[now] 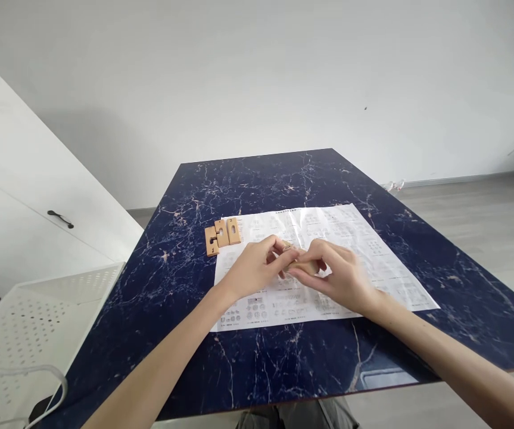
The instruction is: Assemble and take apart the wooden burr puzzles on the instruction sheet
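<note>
Apparently partway through, the left hand (pixel 263 265) and right hand (pixel 339 271) pinch a wooden piece (pixel 308 267) between their fingers, while three flat blocks (pixel 223 233) lie unheld.

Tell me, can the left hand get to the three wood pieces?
Probably yes: nothing stands between the left hand and the pieces, though that hand is busy with a tan piece.

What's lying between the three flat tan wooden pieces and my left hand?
In the head view, only a strip of the white printed paper sheet shows between the wooden pieces and your left hand; no other object lies there.
</note>
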Tool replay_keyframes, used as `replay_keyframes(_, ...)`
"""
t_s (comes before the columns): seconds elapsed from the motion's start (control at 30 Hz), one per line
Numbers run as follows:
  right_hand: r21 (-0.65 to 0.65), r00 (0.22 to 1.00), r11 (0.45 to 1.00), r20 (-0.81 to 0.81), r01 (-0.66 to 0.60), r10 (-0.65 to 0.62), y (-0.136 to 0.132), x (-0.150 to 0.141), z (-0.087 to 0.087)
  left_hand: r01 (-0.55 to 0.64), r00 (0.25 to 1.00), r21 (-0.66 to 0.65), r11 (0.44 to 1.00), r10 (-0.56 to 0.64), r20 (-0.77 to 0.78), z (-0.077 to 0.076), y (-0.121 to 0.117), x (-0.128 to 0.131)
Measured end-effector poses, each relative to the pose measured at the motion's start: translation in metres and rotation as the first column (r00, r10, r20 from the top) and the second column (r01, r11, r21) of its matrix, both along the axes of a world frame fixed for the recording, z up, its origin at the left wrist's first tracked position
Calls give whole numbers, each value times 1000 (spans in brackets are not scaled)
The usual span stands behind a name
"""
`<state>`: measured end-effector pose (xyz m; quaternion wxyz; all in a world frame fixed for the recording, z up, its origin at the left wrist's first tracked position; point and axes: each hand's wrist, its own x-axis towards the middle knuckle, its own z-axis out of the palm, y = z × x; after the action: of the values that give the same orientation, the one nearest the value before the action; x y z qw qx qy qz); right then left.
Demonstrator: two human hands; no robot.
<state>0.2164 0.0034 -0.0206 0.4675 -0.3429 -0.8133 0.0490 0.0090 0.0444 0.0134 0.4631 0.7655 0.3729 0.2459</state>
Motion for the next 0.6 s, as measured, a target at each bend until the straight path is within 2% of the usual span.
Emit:
replay_keyframes(0.07, -107, 999, 994, -45, -16, 11, 6, 3, 4, 60, 995, -65, 996, -55, 78, -3, 3, -5)
replay_keyframes(0.13, -196, 999, 980, -41, -34, 26, 13, 5, 7, 65, 990, -88, 994, -53, 128, -8, 5, -8)
replay_keyframes(0.27, -307, 998, 950, 2, -61, 65, 25, 7, 6, -76, 987, -112, 991, 90, 131, -18, 9, -9)
replay_keyframes(0.33, -260, 997, 963, 24, -70, 78, 28, 6, 3, -138, 982, -84, 987, 147, 115, -19, 8, -9)
replay_keyframes(0.47, -34, 989, 997, 129, -67, 71, 27, 2, 0, -238, 971, 61, 969, 236, 38, -15, 1, -6)
replay_keyframes(0.6, 172, 967, 983, 253, -70, 25, 18, -5, 6, -310, 949, 114, 944, 313, -17, -13, -4, -2)
